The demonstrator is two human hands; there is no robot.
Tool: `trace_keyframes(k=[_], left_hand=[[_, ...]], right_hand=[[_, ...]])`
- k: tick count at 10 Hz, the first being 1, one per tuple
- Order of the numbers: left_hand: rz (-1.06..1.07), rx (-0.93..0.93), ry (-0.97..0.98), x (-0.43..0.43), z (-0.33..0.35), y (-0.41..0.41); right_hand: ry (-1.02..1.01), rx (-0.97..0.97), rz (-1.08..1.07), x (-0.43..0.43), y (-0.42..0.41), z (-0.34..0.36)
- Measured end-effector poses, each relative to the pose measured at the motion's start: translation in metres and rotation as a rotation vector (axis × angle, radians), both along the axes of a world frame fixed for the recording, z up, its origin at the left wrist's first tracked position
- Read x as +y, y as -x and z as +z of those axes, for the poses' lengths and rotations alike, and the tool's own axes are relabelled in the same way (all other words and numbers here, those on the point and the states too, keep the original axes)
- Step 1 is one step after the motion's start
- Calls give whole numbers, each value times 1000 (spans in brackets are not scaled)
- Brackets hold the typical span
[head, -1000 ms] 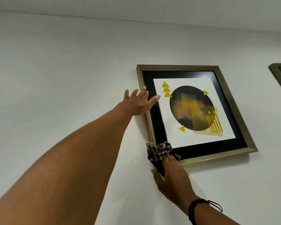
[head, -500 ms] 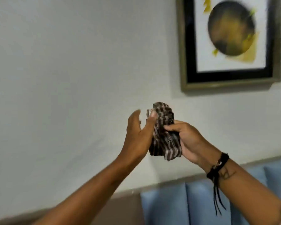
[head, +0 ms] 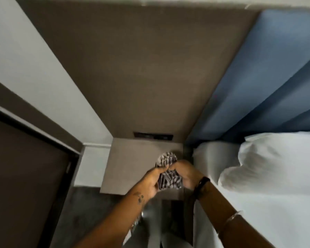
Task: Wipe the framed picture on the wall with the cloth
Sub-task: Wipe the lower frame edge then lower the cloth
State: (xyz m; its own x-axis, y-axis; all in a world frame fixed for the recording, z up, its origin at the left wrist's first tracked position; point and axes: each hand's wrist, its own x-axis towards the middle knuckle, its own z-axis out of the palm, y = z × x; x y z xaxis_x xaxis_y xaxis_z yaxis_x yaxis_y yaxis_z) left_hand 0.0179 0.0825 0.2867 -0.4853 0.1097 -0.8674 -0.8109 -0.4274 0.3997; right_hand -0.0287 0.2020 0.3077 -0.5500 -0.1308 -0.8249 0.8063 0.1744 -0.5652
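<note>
Both hands together at chest level: left hand and right hand each clenched on bunched striped cloth held between them. Bedside table below cloth. Pillow right. Blue headboard beyond. Framed picture out of view.

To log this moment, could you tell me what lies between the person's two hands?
In the head view, the bunched checked cloth lies between the left hand and the right hand, gripped by both above the bedside table. No framed picture is in view.
</note>
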Motion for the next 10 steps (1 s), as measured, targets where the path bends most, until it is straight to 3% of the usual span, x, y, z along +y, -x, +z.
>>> trace_keyframes(k=[2, 3, 4, 5, 7, 8, 10], left_hand=[[-55, -201, 66, -6, -142, -52], [-76, -161, 142, -12, -208, -34], [-105, -1, 272, -12, -261, 6], [-170, 82, 400, -15, -317, 42], [-212, 53, 353, -19, -400, 56], [-142, -2, 277, -17, -410, 27], [-543, -79, 245, -23, -361, -11]], right_hand=[[-155, -156, -64, -21, -63, -134], [-248, -167, -39, -18, -47, -189], [-322, -35, -18, -15, -12, -240], [-278, -13, -124, -16, 18, -294], [-305, -61, -369, -20, 18, -385], [-402, -72, -256, -29, -6, -401], [-561, -89, 108, -19, -13, -358]])
